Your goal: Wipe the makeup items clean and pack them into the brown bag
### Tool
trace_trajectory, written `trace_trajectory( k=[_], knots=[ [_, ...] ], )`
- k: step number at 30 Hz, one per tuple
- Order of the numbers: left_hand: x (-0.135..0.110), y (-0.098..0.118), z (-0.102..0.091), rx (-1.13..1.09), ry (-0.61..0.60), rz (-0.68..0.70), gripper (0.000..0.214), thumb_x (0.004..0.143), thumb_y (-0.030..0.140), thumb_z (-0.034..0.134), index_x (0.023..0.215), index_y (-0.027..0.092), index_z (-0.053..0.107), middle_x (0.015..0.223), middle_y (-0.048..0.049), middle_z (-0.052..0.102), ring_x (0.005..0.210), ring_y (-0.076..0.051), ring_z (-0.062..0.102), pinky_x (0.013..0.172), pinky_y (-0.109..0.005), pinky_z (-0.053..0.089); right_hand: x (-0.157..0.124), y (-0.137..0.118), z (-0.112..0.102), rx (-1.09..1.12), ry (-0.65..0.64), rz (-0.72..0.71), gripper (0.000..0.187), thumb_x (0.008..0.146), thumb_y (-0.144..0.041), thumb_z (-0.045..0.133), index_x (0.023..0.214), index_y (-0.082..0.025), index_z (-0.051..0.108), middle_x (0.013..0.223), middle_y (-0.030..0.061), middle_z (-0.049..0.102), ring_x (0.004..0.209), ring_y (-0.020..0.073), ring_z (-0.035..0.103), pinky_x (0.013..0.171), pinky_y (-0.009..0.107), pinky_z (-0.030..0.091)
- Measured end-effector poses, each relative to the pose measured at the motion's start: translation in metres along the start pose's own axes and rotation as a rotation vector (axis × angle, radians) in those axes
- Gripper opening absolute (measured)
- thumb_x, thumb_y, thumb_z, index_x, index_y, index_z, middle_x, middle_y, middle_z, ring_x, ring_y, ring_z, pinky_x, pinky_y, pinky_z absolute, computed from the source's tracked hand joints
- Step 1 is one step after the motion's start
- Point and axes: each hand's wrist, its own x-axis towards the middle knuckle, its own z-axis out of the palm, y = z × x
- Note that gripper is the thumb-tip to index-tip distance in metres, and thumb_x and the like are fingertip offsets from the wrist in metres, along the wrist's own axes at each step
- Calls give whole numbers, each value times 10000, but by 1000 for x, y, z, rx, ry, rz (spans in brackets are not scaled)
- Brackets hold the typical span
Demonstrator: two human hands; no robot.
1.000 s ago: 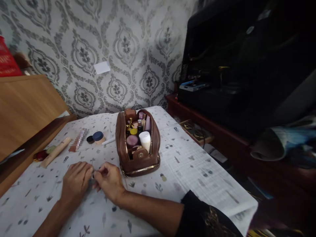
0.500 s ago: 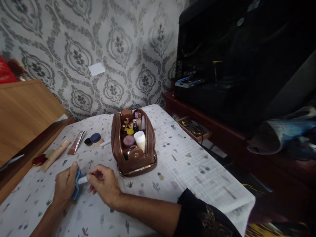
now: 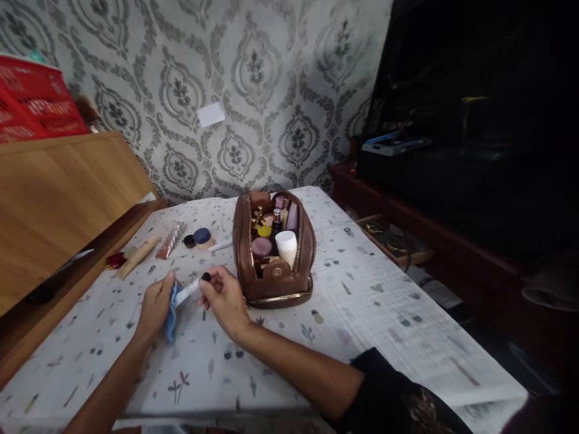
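Observation:
My left hand (image 3: 156,304) is closed on a blue cloth (image 3: 170,310) wrapped round the lower end of a small white tube (image 3: 190,289) with a black cap. My right hand (image 3: 224,296) pinches the capped end of that tube. Both hands hover just over the printed tablecloth (image 3: 362,313), left of an open brown leather toiletry bag (image 3: 274,288) packed with bottles, a white cup-shaped jar (image 3: 286,246) and a pink jar (image 3: 261,246).
Behind the hands lie a beige tube (image 3: 136,257), a blurred tube (image 3: 170,240), a blue-lidded pot (image 3: 202,237), a small black cap (image 3: 189,240), a white stick (image 3: 220,245) and a red item (image 3: 115,260). A wooden board (image 3: 58,199) stands left, dark furniture (image 3: 452,181) right.
The tube has come up out of the cloth, its black cap now showing in my right fingers. The view has swung left, so bag and hands sit further right.

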Motion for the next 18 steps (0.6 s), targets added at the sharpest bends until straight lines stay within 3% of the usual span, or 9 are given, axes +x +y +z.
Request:
trace_trajectory(
  k=[8,13,18],
  knots=[
    [3,-2,-7,-116,19,-143,611,725,758,485,536,177,518,456,25,448,494,-127,429,528,-251,378,-13,-14,2,-318,-78,-64,124,772,-298,620,789,-210,534,681,-33,550,569,107,518,456,192,396],
    [6,5,-9,-161,-6,-162,633,721,788,479,560,178,520,441,36,425,459,-121,401,480,-247,349,-15,-26,3,-427,-105,-182,121,808,-306,609,887,-219,581,814,-1,611,709,134,562,560,213,449],
    [6,22,-8,-292,-84,-138,601,751,746,517,585,168,536,466,41,428,467,-106,391,477,-227,343,-28,-52,4,-486,-131,-308,88,850,-278,600,903,-209,612,831,7,622,698,125,579,581,216,466]
  ],
)
